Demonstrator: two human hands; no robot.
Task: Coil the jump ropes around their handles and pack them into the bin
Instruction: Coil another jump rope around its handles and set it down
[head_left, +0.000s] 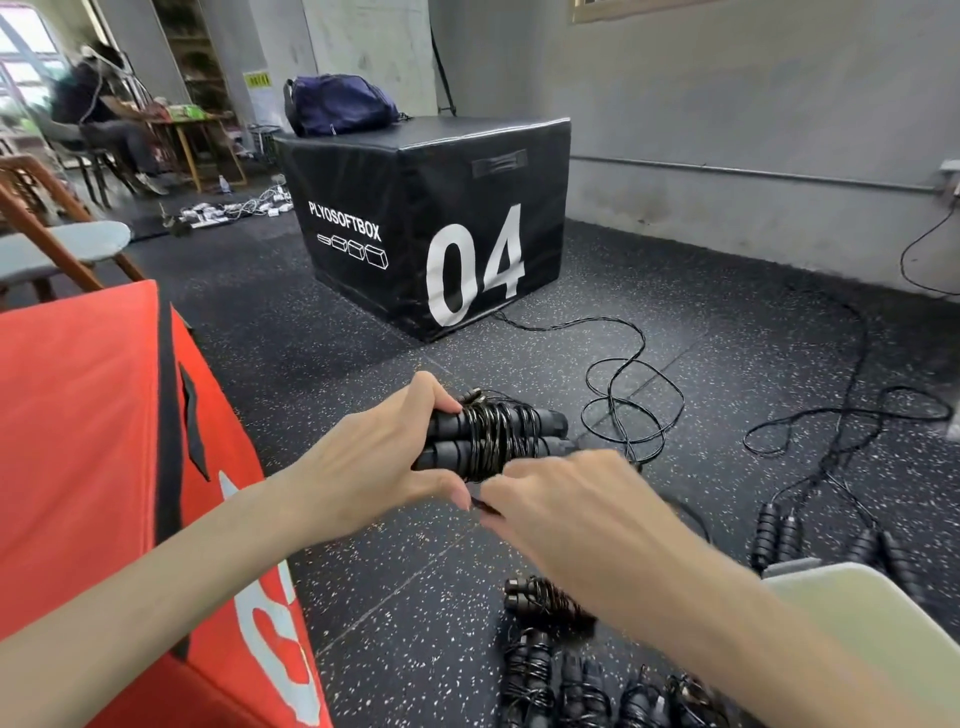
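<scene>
— So, where does the rope stand right now?

— Both handles (488, 439) lie side by side in the left hand (379, 467), its fingers curled round their near ends. Black cord (493, 431) is already wound many times around the middle of the pair.

— And the right hand (566, 499)?

— It sits just below the bundle, fingertips pinched on what looks like the cord's loose end; motion blur hides exactly how they close.

— What could spoil it?

— I'd judge the tail is the weak spot. If it isn't tucked under a turn, the stiff cord will likely spring loose once the left hand lets go. A slack last wrap would also let the handles slide apart.

— Anything else nearby?

— Finished bundles (550, 654) lie on the speckled floor (395, 597) beneath the right arm, uncoiled ropes (779, 525) wait further right, and loose cord (628, 405) trails beyond the hands toward the black box (426, 218). Dragging that could tangle it. I can't tell for certain which thing is the bin; a pale rim (852, 603) shows at the right.
</scene>
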